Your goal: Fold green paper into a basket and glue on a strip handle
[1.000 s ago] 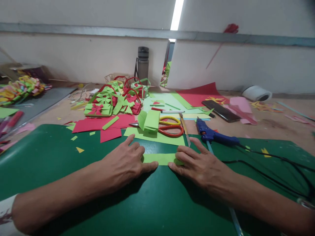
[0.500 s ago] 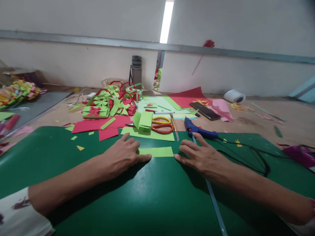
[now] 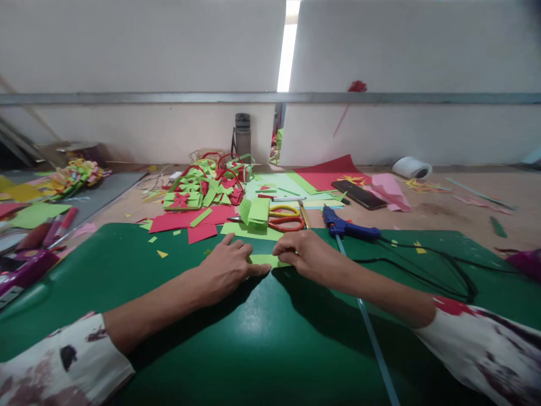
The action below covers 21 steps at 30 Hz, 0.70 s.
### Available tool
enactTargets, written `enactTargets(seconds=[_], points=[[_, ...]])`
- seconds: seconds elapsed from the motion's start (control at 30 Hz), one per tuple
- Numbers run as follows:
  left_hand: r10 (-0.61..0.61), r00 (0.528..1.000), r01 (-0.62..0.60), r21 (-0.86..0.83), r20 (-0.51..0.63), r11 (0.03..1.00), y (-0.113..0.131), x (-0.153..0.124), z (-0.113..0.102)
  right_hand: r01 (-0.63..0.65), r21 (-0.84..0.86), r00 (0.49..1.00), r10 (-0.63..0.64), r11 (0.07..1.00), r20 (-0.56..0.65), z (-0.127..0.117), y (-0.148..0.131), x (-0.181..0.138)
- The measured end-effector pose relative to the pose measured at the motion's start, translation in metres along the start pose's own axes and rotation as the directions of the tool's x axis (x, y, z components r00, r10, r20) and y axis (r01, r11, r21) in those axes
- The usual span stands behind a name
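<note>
A pale wall, crossed by a grey rail and split by a bright upright gap, stands behind a tan counter. A glossy green mat covers the near part, with green and red paper pieces heaped beyond it and a blue glue gun at its far edge, right of centre. On the mat, in front of the scissors, both hands meet at a small light-green paper strip, plain and narrow, lying crosswise. The left hand rests on its left part, grip spread loosely, thumb along the near edge; the right hand has thumb and fingers drawn close at its right end, though whether its grip pinches the paper cannot be told. A purple object is cut off at the right edge, folded green paper hides part of the scissors, and the fingers cover both strip ends.
</note>
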<state>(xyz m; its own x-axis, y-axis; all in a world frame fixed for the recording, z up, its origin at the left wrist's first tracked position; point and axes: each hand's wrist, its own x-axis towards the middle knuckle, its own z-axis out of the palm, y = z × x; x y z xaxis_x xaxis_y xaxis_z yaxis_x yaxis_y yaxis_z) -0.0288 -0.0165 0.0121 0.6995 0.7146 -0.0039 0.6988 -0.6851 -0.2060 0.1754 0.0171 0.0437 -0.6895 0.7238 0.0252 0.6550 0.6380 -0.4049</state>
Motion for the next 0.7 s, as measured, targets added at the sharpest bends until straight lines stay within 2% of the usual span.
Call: enactTargets(seconds=[0.13,0.3,0.5,0.6,0.7], points=[[-0.1,0.995,0.1,-0.051,-0.006,0.994,-0.001,-0.004,-0.001,-0.006,-0.009,0.999,0.007,1.0,0.047,0.016,0.008,0.018],[-0.273,0.962,0.274,-0.193,0.033,0.942,0.0,-0.008,-0.002,-0.039,-0.041,0.998,0.041,0.998,0.055,0.02,0.006,0.016],[-0.346,0.938,0.333,-0.345,0.026,0.878,-0.003,-0.01,-0.002,-0.068,-0.092,0.994,0.076,0.993,0.084,0.019,-0.002,0.017],[-0.37,0.927,0.358,-0.452,0.066,0.817,-0.007,-0.014,-0.004,-0.07,-0.109,0.99,0.083,0.992,0.112,0.014,0.003,0.015],[-0.41,0.901,0.414,-0.565,0.141,0.714,-0.011,-0.019,-0.006,-0.08,-0.118,0.987,0.095,0.99,0.132,0.008,0.011,0.011]])
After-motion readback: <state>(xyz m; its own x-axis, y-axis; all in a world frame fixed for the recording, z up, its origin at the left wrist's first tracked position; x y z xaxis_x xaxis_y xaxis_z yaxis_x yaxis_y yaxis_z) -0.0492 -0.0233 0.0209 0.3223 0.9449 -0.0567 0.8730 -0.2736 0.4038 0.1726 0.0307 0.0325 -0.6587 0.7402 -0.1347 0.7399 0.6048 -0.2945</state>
